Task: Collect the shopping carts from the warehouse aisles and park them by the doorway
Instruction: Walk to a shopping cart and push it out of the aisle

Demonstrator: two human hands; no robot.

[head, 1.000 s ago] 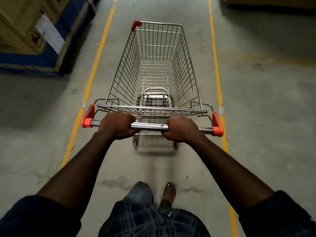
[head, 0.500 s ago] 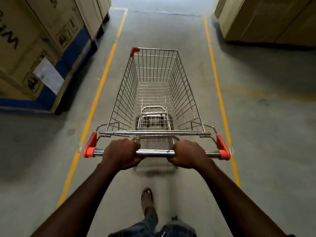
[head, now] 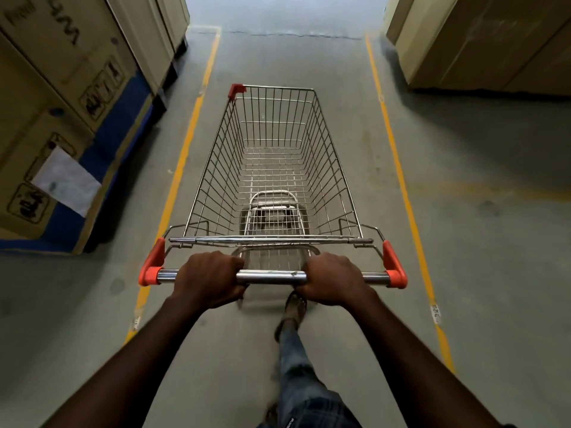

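An empty wire shopping cart [head: 222,156] with orange corner caps stands in front of me on the concrete aisle, pointing straight ahead. Its steel handle bar [head: 270,277] runs across the view below the basket. My left hand [head: 208,278] is closed around the bar left of centre. My right hand [head: 335,279] grips the bar right of centre. My right foot steps forward under the handle.
Two yellow floor lines [head: 182,156] [head: 401,180] border the aisle. Large cardboard boxes [head: 55,97] on a blue base stand close on the left. More tall boxes [head: 482,41] stand at the far right. Bright open floor [head: 284,13] lies ahead beyond the boxes.
The cart has rolled forward along the aisle with both hands on the bar. The view has tilted up, showing more boxes and the aisle's far end. A foot has stepped forward.
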